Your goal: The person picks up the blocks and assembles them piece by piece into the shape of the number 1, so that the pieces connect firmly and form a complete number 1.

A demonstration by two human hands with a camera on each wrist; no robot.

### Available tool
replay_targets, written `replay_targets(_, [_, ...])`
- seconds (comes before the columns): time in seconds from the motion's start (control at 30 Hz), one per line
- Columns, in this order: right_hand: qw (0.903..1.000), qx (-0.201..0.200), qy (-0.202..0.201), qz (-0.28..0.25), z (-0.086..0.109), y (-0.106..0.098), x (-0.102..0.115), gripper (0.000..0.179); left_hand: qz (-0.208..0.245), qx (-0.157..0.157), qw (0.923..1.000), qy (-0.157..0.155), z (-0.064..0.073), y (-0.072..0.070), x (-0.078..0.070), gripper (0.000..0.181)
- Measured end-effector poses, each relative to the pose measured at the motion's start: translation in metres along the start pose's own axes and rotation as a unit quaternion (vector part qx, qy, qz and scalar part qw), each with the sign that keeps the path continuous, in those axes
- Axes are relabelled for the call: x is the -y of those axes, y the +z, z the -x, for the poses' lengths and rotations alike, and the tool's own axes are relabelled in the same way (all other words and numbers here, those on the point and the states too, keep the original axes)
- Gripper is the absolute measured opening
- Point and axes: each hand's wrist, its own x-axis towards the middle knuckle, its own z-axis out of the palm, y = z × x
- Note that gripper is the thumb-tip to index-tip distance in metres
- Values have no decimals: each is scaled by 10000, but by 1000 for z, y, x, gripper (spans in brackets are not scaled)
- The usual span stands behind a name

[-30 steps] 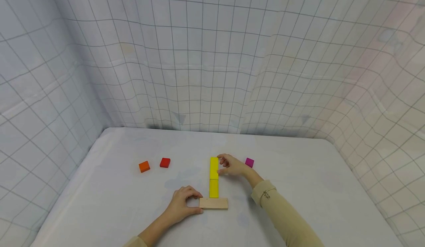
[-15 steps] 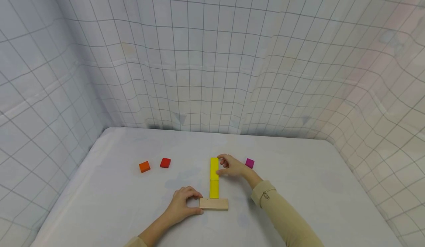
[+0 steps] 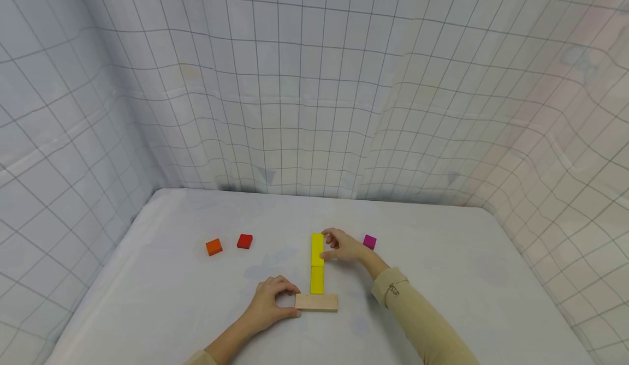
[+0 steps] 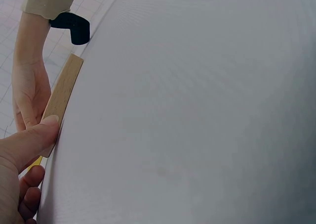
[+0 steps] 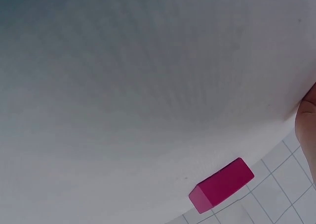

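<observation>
A plain wooden block (image 3: 316,302) lies crosswise at the front of the tabletop. My left hand (image 3: 269,302) pinches its left end, thumb on the near side and a finger at the far side. Two yellow blocks stretch away from it end to end: a near one (image 3: 316,281) and a far one (image 3: 316,247). At the far one, my right hand (image 3: 344,246) has a curled index finger by the top corner and its thumb against the right side. The left wrist view shows my left thumb on the wooden block (image 4: 64,88), with only a sliver of yellow (image 4: 35,163).
A magenta block (image 3: 370,241) lies just behind the right wrist. Farther left are a red block (image 3: 244,241) and an orange block (image 3: 213,246), apart from each other. Grid-patterned curtains (image 3: 319,108) border the white-covered table (image 3: 417,234) at the back and sides.
Nearly nothing differs. Both hands stay on their blocks, and the whole scene sits only slightly lower in the head view.
</observation>
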Motion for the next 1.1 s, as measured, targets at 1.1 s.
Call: replay_targets(1.1, [9876,-1185,-961,-359,22,-38,-13,56,19,-57,10000,27,0,1,3,34])
